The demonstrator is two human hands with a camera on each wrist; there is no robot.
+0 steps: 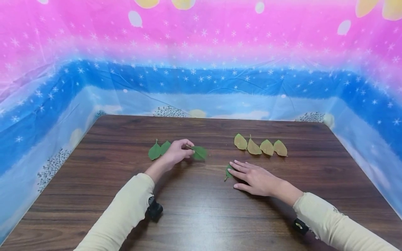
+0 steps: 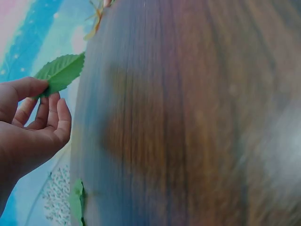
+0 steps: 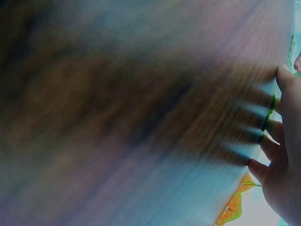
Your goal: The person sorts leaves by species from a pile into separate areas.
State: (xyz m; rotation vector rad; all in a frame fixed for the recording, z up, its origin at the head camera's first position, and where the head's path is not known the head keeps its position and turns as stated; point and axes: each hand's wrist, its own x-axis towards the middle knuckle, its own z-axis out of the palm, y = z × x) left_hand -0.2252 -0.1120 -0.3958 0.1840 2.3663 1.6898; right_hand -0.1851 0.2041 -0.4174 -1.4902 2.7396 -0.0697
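Between thumb and fingertips, my left hand (image 1: 177, 152) pinches a green leaf (image 1: 199, 153) by its stem end. The left wrist view shows this toothed leaf (image 2: 61, 71) raised above the tabletop. Just behind that hand lie two green leaves, one whole (image 1: 154, 152) and another partly covered by the hand (image 1: 165, 147). My right hand (image 1: 255, 177) is spread low over the table, its straight fingertips on another green leaf (image 1: 229, 171). Part of that leaf is hidden under the fingers; in the right wrist view its edge (image 3: 270, 112) shows between them.
Several yellowish-green leaves (image 1: 240, 142) lie in a row at the back right of the brown wooden table (image 1: 201, 216). A pink and blue snowflake-patterned cloth (image 1: 201, 80) hangs around the table's back and sides.
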